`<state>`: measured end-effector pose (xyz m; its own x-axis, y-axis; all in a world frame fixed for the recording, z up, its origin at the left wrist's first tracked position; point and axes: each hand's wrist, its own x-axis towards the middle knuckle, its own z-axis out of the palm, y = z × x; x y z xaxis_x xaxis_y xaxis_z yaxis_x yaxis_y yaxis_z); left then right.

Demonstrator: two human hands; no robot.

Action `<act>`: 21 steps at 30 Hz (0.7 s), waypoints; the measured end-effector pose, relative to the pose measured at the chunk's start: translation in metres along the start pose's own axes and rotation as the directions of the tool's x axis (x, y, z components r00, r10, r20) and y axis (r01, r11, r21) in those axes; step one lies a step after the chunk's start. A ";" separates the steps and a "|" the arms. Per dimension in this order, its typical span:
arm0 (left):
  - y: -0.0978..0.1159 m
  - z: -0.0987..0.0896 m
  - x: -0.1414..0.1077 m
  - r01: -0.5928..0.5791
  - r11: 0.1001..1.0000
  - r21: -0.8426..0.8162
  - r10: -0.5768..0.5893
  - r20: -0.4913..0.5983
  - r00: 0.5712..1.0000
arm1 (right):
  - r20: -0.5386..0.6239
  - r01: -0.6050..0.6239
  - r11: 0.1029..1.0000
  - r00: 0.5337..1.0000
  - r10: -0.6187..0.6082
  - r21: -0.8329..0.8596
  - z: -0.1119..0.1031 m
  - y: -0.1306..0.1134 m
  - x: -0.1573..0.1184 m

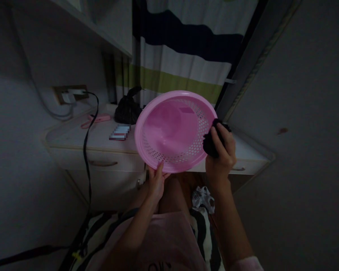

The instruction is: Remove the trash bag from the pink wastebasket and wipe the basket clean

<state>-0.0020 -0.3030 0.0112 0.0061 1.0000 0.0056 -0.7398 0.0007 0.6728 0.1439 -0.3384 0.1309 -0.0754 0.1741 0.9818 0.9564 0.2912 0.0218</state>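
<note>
Pink basket: the round plastic colander-style basket sits mid-frame, tipped so you look right into it, holes around the wall, held up in front of the desk.
Left hand: the left hand has the basket's bottom rim pinched, thumb up on the edge and fingers tucked underneath, just below centre frame.
Right hand: the right hand, right of centre, is curled around a bunched-up black cloth, pressed up against the basket's right rim.
Desk stuff: left of the basket there's a knotted black plastic bag, a pixelated flat item in front of it, and a pink item further left, can't tell what exactly.
Wall side: socket plate with plugs at upper left, black cable hanging down past the desk's edge.
Window: striped curtain in white, navy and green, top middle.
Down low: crumpled white plastic bag on the floor, lower right of centre; black-and-white striped fabric at lower left.
</note>
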 end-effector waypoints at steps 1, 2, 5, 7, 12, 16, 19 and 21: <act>-0.001 0.000 0.000 -0.007 1.000 0.018 0.007 0.002 1.000 | 0.077 0.057 0.998 0.995 -0.057 0.000 0.005 0.008 0.008; -0.001 0.000 0.000 -0.015 0.999 0.032 0.015 -0.002 1.000 | 0.139 0.082 0.997 0.987 -0.081 -0.003 0.010 0.016 0.013; -0.002 0.001 0.000 -0.034 0.999 0.018 0.034 -0.023 0.999 | 0.264 0.070 0.997 0.963 -0.056 -0.044 0.023 0.038 0.004; -0.002 0.003 0.000 -0.041 0.999 -0.021 0.040 -0.020 0.999 | 0.311 0.038 0.995 0.950 -0.008 -0.090 0.024 0.046 -0.017; -0.001 0.004 -0.003 -0.052 0.998 -0.040 0.050 -0.049 0.998 | 0.450 -0.079 0.988 0.883 0.132 -0.134 0.012 0.030 -0.080; 0.001 0.006 -0.005 -0.030 0.995 -0.094 0.024 -0.064 0.998 | 0.498 -0.174 0.984 0.850 0.171 -0.041 0.004 -0.010 -0.115; 0.001 0.006 -0.004 -0.016 0.991 -0.131 0.010 -0.046 0.999 | 0.550 -0.229 0.968 0.824 0.135 0.106 0.008 -0.041 -0.130; -0.001 0.003 -0.002 -0.028 0.993 -0.113 0.019 -0.083 0.996 | 0.575 -0.276 0.937 0.811 0.106 0.216 0.015 -0.059 -0.132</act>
<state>0.0009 -0.3053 0.0130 -0.0635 0.9970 -0.0434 -0.8112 -0.0263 0.5842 0.0932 -0.3649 -0.0024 -0.1221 0.7131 0.6904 0.8556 0.4282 -0.2909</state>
